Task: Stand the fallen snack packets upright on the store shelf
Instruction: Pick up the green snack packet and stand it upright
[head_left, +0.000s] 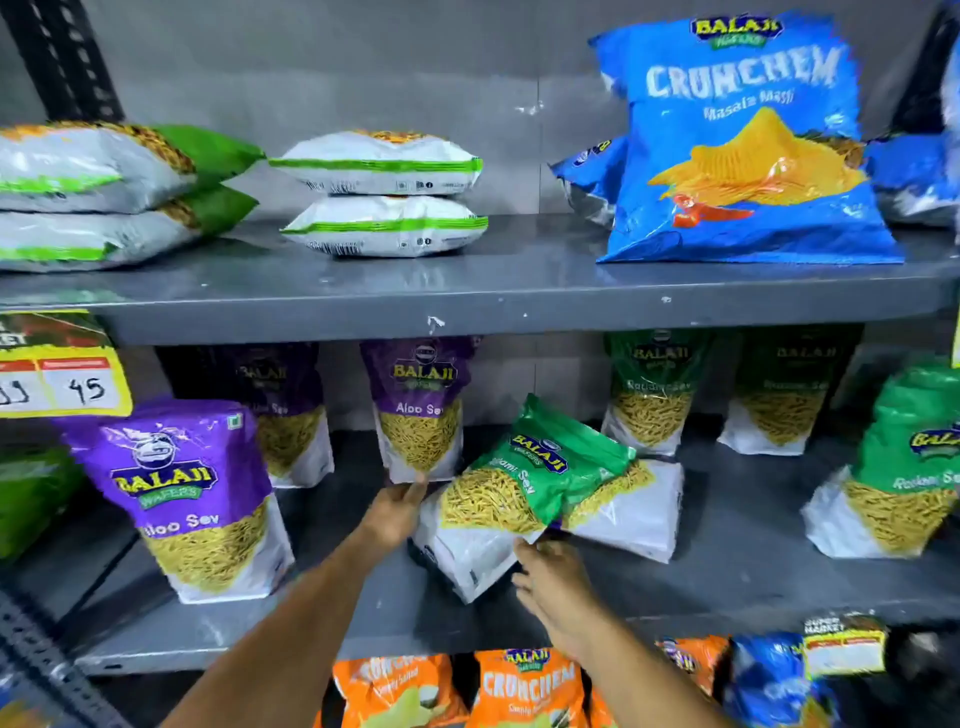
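On the middle shelf (363, 618) a green Ratlami Sev packet (519, 488) leans tilted to the left, its white bottom toward me. A second green packet (623, 504) lies tilted behind it to the right. My left hand (397, 509) presses the left edge of the front green packet, just below a standing purple Aloo Sev packet (421, 410). My right hand (550, 582) grips the packet's lower white corner from beneath. On the upper shelf, green-and-white packets (384, 192) lie flat in stacks.
Purple Aloo Sev packets (192, 499) stand at left, green packets (649, 395) stand at right and back. A blue Crunchem bag (743, 145) stands on the upper shelf (467, 291). Orange bags (524, 686) fill the shelf below. A yellow price tag (62, 364) hangs at left.
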